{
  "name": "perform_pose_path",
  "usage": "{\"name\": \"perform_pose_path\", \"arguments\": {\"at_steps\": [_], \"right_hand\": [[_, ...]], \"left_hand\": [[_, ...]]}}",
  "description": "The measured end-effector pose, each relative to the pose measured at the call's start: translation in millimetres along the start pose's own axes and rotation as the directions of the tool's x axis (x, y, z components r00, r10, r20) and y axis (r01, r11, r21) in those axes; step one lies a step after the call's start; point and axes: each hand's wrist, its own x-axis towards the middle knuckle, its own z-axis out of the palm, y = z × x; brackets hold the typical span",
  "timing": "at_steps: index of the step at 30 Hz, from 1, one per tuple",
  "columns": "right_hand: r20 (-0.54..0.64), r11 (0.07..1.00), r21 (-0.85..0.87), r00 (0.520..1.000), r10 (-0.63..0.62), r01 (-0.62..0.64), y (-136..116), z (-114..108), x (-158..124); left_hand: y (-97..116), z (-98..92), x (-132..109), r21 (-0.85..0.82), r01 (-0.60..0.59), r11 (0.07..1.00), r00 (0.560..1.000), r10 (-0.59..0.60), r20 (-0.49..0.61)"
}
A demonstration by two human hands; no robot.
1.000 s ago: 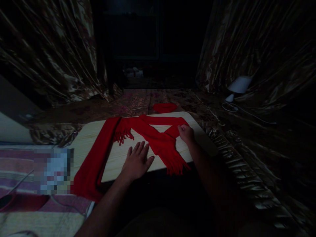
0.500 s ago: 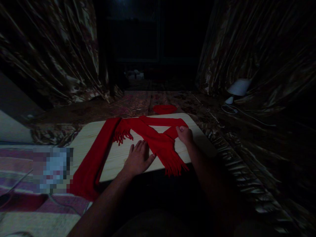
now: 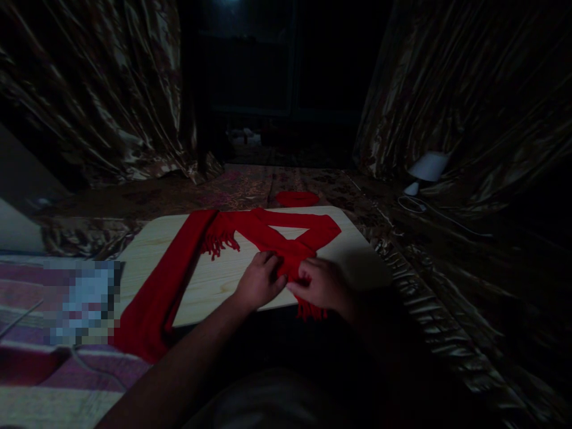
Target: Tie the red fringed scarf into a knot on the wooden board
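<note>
While both hands work close together over the red scarf point(image 3: 257, 231), the left hand point(image 3: 261, 279) bends its fingers at the cloth's edge, and the right hand point(image 3: 322, 286) curls just beside it, above the fringe point(image 3: 313, 313). Whether either pinches the fabric, one cannot tell! Beyond them the scarf crosses itself on the table point(image 3: 217, 283); past the right hand stands a lamp point(image 3: 429, 165).

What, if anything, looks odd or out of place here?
The scarf lies askew: its left stretch runs past the near edge of the table, and its right part crosses itself instead of lying straight. I see no spill or damage, though it's dark.
</note>
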Motion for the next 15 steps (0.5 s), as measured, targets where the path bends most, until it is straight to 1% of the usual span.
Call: {"name": "perform_pose_path", "arguments": {"at_steps": [1,3,6,8,11,15], "right_hand": [[0.04,0.997,-0.074,0.999,-0.02,0.023,-11.2,-0.4,-8.0],[0.104,0.983,-0.178,0.994,-0.022,0.04,-24.4,0.1,-17.7],[0.213,0.967,-0.251,0.977,0.014,0.041,-27.1,-0.5,-18.6],[0.271,0.963,-0.265,0.962,0.022,0.053,-24.3,-3.8,-15.1],[0.294,0.963,-0.26,0.956,0.001,0.079,-20.1,-10.5,-10.3],[0.266,0.972,-0.219,0.964,-0.03,0.091,-14.5,-14.8,-8.3]], "left_hand": [[-0.1,1.3,1.9,-0.006,0.017,1.0,1.0,-0.017,-0.011],[1.0,4.2,6.1,-0.008,0.036,0.999,0.999,-0.036,-0.026],[5.9,6.7,11.7,0.03,0.036,0.999,0.999,-0.036,0.005],[10.0,5.6,14.4,0.063,0.039,0.997,0.997,-0.043,0.066],[13.7,0.4,17.8,0.092,0.039,0.995,0.988,-0.052,0.146],[14.2,-5.1,20.9,0.164,0.037,0.986,0.98,-0.068,0.186]]}}
